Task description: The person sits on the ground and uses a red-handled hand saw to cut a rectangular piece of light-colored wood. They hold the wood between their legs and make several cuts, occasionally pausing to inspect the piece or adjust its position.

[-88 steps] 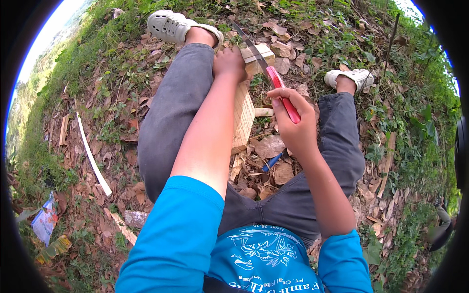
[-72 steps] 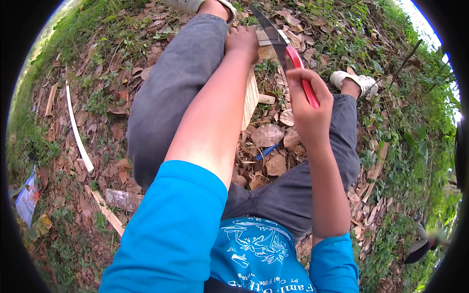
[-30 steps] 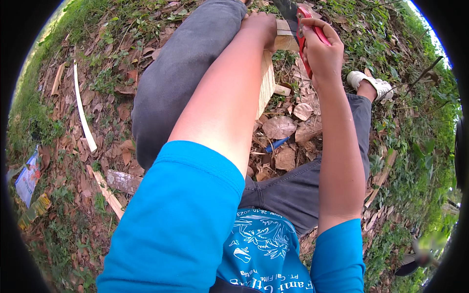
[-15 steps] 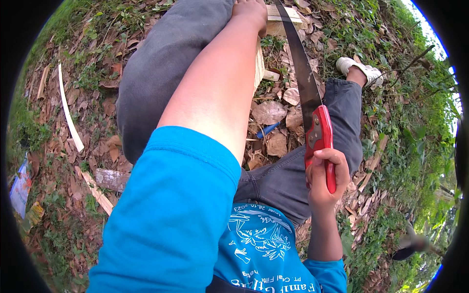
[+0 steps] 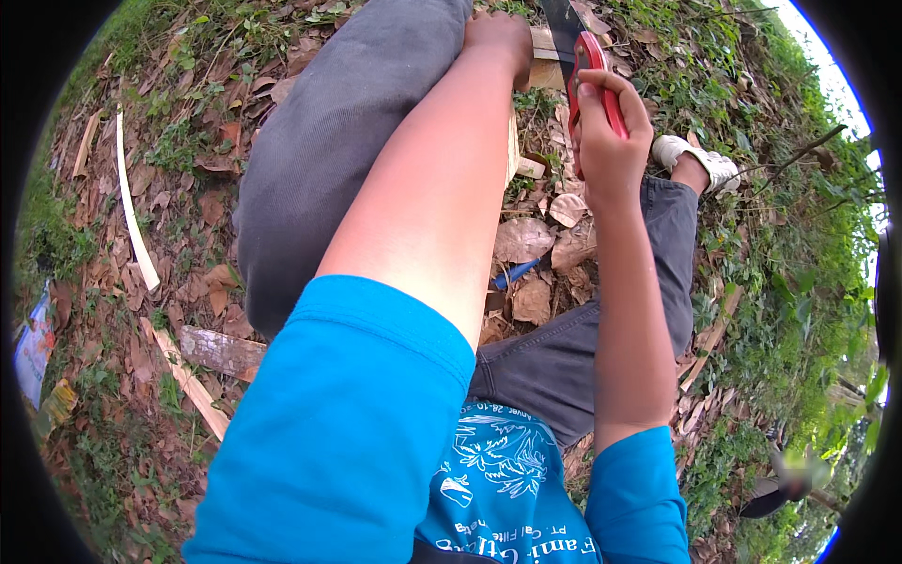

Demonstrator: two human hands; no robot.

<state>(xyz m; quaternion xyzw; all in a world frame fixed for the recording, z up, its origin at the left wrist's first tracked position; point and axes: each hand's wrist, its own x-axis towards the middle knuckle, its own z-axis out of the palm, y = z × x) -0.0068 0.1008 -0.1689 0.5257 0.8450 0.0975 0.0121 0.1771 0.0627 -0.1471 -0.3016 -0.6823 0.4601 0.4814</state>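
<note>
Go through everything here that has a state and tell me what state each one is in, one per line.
Saw: red handle gripped, blade on the wood.
Right hand: closed on the saw handle.
Left hand: pressed on the wood.
Wood piece: upright between the legs, held down.
Pale strip: lying loose on the leaves.

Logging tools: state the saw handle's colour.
Red; the saw handle, gripped by the right hand, shows in the head view.

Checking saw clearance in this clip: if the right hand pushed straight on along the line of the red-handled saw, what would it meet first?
Probably the pale wooden piece that the left hand steadies: the right hand points the saw at it. Depth is unclear.
</note>
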